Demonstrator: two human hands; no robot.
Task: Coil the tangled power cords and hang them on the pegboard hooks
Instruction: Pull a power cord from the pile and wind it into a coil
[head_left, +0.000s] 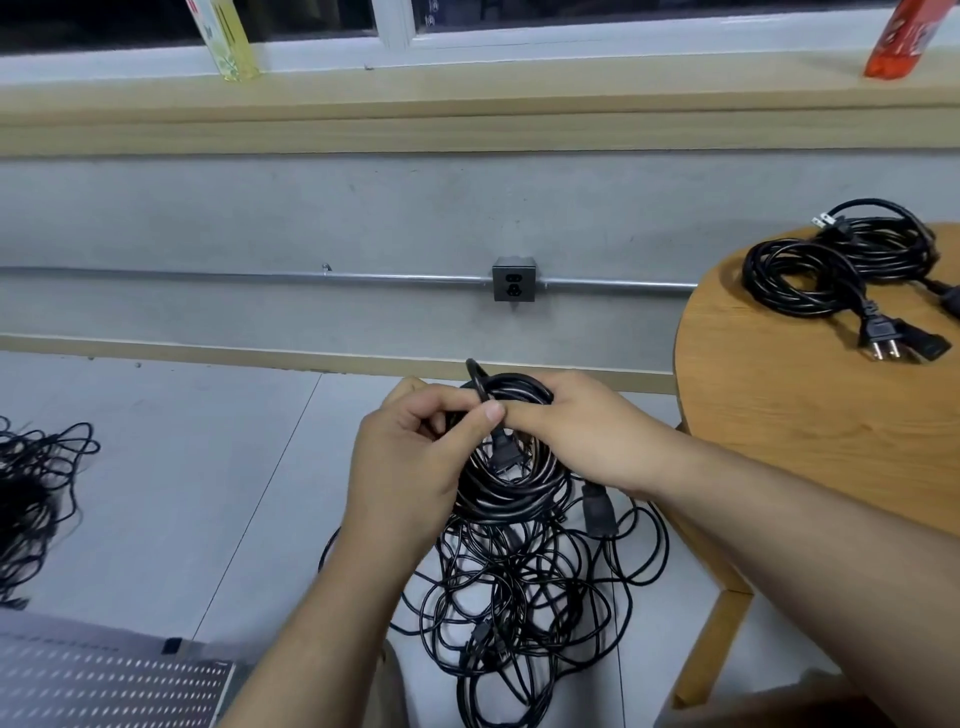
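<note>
The left grip (410, 457) pinches a black cord (480, 387) between the thumb and the curled fingers, just above its plug (503, 454). The plug hangs down inside the ring of the coil (514, 493). The right grip (582, 431) holds the same coil at its upper right side: the fingers are curled over the bundled strands, and their tips touch the left thumb. A short loop of the cord stands up above both grips. The coil is in the air, in front of the person and over the floor (208, 493).

Just beside the coil, under the right wrist, hangs a black connector (597, 512); I cannot tell to which cord it belongs. Directly below the coil a tangle (519, 597) of thin black cords lies spread on the floor. A second tangle (36, 493) lies well apart at the left edge.

At the right stands a round wooden bench (805, 415). On it lie a near coil (800, 280) and a far coil (883, 244), touching each other, with their plugs resting on the wood.

In the lower left corner a part of the pegboard (104, 691) shows. On the grey wall behind is an outlet (514, 283) on a metal pipe. On the sill above stand a yellow bottle (228, 41) and a red bottle (904, 36)
</note>
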